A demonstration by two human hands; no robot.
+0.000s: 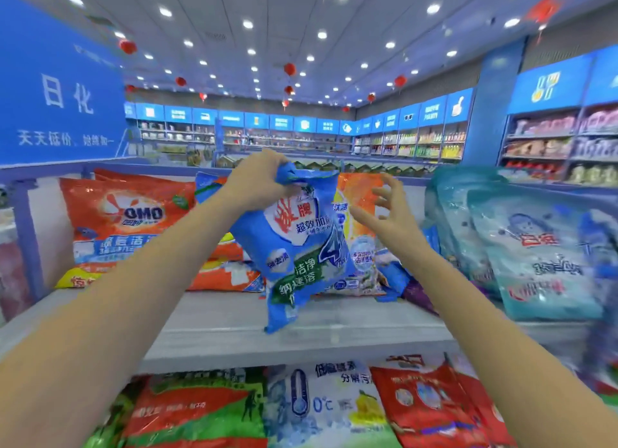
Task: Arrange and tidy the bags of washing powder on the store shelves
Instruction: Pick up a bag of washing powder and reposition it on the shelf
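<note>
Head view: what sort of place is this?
A supermarket, likely its household-goods aisle: washing-powder bags like the orange OMO bag lean on the grey shelf, blue signs top stocked wall shelves, and the left hand grips a blue bag.

Bright store interior, even white light from rows of round ceiling spotlights, faint shadows, sheen on the glossy orange bag, pale blue bags at right smeared by blur, wide-angle bending at edges, far shelves soft.
</note>
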